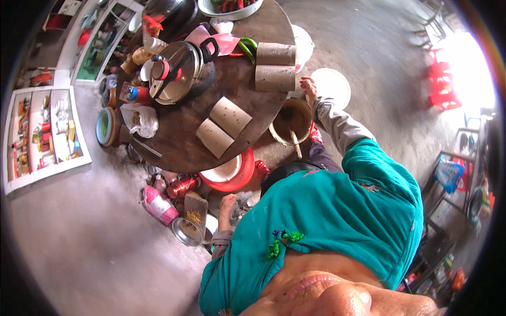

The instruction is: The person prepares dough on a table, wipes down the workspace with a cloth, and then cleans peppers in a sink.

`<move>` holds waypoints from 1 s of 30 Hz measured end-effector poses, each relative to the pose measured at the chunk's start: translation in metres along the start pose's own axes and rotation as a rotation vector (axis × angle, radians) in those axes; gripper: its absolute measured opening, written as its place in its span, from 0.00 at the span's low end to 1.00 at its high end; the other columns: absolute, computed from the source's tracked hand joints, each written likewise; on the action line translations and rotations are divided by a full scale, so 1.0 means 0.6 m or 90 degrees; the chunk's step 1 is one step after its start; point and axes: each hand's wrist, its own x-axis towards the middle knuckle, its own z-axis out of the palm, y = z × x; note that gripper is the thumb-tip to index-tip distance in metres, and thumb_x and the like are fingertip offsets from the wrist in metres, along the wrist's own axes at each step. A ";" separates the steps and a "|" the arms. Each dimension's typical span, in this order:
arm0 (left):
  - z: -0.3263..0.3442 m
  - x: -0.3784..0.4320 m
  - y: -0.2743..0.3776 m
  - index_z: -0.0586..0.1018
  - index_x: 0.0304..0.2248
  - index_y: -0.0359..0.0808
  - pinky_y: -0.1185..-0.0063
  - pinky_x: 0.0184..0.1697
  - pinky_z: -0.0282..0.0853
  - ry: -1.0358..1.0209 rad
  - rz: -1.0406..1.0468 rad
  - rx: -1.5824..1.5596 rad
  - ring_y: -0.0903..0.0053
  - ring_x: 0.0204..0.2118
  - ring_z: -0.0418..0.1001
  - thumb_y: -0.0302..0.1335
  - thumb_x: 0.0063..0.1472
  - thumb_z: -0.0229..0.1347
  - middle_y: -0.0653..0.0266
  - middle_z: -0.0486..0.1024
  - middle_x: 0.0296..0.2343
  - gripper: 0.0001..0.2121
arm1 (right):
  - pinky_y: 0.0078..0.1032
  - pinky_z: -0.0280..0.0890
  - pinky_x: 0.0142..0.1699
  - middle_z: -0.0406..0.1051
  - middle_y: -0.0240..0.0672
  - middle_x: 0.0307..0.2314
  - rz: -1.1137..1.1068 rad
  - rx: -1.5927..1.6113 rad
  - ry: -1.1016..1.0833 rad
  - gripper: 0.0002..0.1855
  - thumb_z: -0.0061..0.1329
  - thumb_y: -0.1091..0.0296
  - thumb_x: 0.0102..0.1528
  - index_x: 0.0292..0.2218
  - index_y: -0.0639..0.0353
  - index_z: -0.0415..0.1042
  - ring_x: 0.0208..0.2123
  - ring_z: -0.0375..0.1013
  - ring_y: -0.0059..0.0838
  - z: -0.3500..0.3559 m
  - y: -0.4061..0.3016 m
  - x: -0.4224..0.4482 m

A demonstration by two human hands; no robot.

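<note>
My right hand (309, 87) is beside the round table's right edge, fingers a little apart, with nothing visible in it. Just beyond it is a round white lid or basin (333, 85). Below that hand is a bucket (281, 118) with a dark inside and a pale stick (295, 141) leaning out. My left hand (227, 203) hangs low at my left, next to a crumpled grey thing (243, 199); whether it grips anything cannot be made out. Two folded brown boards, one at the table's right edge (275, 73) and one nearer me (224, 126), carry dark specks.
The round wooden table (174, 148) bears a pressure cooker (178, 75), green chillies (248, 48), a plastic bag (140, 119) and a white basket (233, 15). Beneath its edge is a red basin (247, 170). A red thermos (184, 186) and a pink package (159, 205) crowd the floor at left. Red stools (442, 81) stand far right.
</note>
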 end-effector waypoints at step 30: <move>-0.045 0.424 0.595 0.72 0.36 0.33 0.82 0.35 0.65 0.262 0.299 -0.523 0.84 0.30 0.65 0.24 0.52 0.44 0.68 0.70 0.29 0.11 | 0.24 0.64 0.40 0.67 0.28 0.25 0.178 0.266 -0.152 0.07 0.46 0.65 0.52 0.33 0.56 0.68 0.30 0.66 0.22 -0.253 -0.251 0.134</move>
